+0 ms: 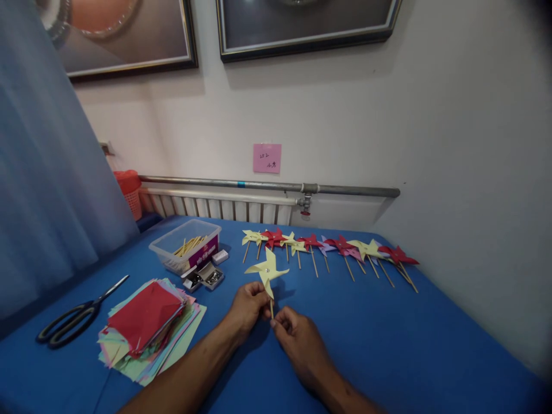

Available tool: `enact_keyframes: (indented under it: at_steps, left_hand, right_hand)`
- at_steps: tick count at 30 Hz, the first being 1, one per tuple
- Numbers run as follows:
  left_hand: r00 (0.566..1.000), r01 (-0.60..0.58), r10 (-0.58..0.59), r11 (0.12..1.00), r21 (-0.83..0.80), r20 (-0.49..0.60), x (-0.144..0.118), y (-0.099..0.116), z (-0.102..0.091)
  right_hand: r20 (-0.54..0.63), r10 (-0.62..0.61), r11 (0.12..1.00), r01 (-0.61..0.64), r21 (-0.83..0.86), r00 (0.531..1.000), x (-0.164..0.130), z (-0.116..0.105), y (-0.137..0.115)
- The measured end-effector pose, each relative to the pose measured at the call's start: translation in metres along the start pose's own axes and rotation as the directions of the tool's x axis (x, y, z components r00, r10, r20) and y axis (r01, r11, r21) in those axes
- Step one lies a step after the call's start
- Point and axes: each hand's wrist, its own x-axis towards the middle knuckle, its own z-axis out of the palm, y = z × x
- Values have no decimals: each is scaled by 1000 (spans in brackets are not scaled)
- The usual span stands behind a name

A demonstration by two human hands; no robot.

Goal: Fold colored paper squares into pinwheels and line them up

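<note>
A pale yellow paper pinwheel on a thin wooden stick stands upright in front of me, a small metal pin at its centre. My left hand is closed on the upper stick, just beneath the blades. Thumb and forefinger of my right hand pinch at the stick's lower end; the exact contact is small and partly hidden. Behind them lies a row of finished-looking pinwheels in red, yellow and purple, some overlapping, their sticks pointing toward me.
Left on the blue cloth are black-handled scissors, a stack of coloured paper, a clear plastic tub of wooden sticks, and small boxes of metal pins. A radiator and pipe run along the wall.
</note>
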Motion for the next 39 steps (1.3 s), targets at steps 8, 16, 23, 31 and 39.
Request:
enact_keyframes:
  at_steps: [8,16,23,31,39]
  left_hand:
    - [1000,6,-6,1000,-14,-11,1,-3,1]
    - [999,32,-30,998,51,-34,4,-6,-2]
    - [998,60,-58,993,101,-21,10,-9,-8]
    - [998,51,-57,989,137,37,13,-15,-8]
    - [997,34,-45,987,155,68,14,-17,-9]
  right_hand:
    - [9,6,999,-6,-51,1000,-1,1,0]
    - [-46,101,978,-107,-177,994,6,-8,2]
    - [-173,130,921,-184,-343,976,44,-61,14]
    - [-355,272,646,-443,-622,895,109,-139,35]
    - [-386,312,554,-496,-669,868,121,-140,51]
